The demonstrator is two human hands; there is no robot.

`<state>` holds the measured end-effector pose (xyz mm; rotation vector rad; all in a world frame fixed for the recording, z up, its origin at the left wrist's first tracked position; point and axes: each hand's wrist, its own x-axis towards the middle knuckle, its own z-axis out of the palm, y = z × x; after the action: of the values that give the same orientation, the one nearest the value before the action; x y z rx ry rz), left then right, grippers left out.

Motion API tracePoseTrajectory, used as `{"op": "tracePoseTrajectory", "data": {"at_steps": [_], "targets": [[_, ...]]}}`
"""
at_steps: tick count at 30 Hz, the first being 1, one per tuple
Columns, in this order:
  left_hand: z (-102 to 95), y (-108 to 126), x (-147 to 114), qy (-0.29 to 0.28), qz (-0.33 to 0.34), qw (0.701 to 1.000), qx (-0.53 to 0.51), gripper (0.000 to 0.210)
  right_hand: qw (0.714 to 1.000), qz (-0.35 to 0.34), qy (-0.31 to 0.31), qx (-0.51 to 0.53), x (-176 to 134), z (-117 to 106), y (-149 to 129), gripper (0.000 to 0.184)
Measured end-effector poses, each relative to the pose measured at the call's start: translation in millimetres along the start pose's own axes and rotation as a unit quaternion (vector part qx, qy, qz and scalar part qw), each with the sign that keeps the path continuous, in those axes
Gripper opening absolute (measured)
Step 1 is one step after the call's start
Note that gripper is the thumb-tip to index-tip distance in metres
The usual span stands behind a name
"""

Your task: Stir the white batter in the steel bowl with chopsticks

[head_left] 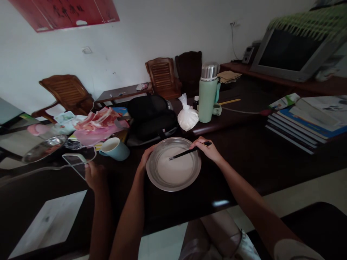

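Observation:
A round metal bowl [150, 174] with smooth, whitish liquid [173, 173] inside rests on the dark table in front of me. My left hand [146, 157] is curled against the bowl's left side, its fingers partly hidden behind the rim. Above the bowl's right rim, my right hand [207, 148] is closed around a pair of dark chopsticks [184, 153]. They slant down to the left, with their whitened tips at the liquid. Just behind the bowl stands a knotted plastic bag of white powder [187, 117].
Another person's hand [95, 175] holds a phone [76, 162] at left. Nearby are a blue mug [116, 150], raw meat [97, 119] on a pink bag and a metal pan [45, 148]. A black bag [151, 117], a green thermos [207, 99] and stacked books [300, 126] stand behind.

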<state>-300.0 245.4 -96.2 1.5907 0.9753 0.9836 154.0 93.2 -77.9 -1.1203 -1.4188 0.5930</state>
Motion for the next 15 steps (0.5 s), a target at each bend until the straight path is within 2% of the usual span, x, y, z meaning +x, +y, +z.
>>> {"op": "tracePoseTrajectory", "data": {"at_steps": [2, 4, 7, 9, 12, 15], "targets": [[-6.8, -9, 1, 0.036, 0.026, 0.999, -0.011, 0.087, 0.999, 0.015, 0.05, 0.011, 1, -5, 1, 0.039], [-11.1, -16, 3, 0.097, 0.065, 0.992, -0.04, 0.072, 0.995, 0.045, 0.079, 0.041, 0, -9, 0, 0.042], [-11.4, -20, 3, 0.169, 0.124, 0.976, -0.062, 0.048, 0.989, 0.085, 0.06, 0.1, -1, -10, 0, 0.048], [-8.6, -20, 3, 0.172, 0.144, 0.974, -0.024, 0.047, 0.988, 0.093, 0.008, 0.123, -3, -5, 0, 0.048], [-4.0, -16, 5, 0.138, 0.132, 0.981, 0.038, 0.059, 0.99, 0.069, -0.062, 0.102, -4, 2, 1, 0.042], [-1.7, -14, 7, 0.13, 0.104, 0.985, 0.043, 0.062, 0.997, 0.035, -0.052, 0.052, -3, 3, 2, 0.038]]}}
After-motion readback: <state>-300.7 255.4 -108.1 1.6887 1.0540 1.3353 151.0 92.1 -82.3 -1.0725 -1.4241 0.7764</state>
